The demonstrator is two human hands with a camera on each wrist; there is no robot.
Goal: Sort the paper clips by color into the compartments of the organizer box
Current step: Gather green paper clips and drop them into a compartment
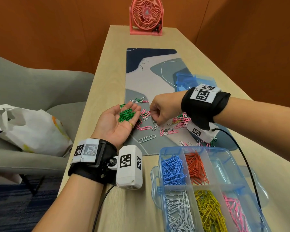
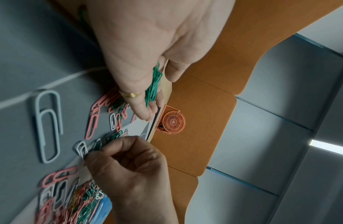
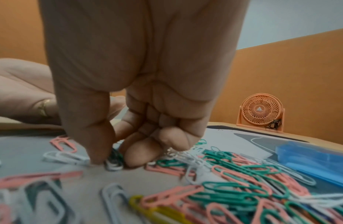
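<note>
At the far left a white plastic bag (image 1: 30, 126) lies on a grey chair (image 1: 40, 84), off the surface (image 1: 137, 195). Next comes the left hand (image 1: 117, 121), palm up and fingers loosely straight, cupping a small heap of green paper clips (image 1: 126, 115) — nothing grips them; they only rest in the hollow of the palm.

Just right of it, on the patterned desk mat (image 1: 151, 76), the right hand (image 1: 164, 109) is bent down with its fingers (image 3: 97, 145) narrowed to a pinch on a dark green clip (image 3: 114, 159) that lies against a white clip (image 3: 67, 157). Pink, white and green loose clips (image 3: 234, 181) are scattered and tangled around and to the right of that hand.

Near right stands the blue organizer box (image 1: 162, 153): blue, orange, white, yellow and pink clips each fill a compartment, and one far-right compartment looks unfilled — probably meant for green.

The risks, as I judge them: the pinch may lift the white clip along with the green one, since they touch and clips hook together; a mixed pair would then land in the palm. And if the open left hand tilts, its unheld heap could slide back onto the mat.
</note>
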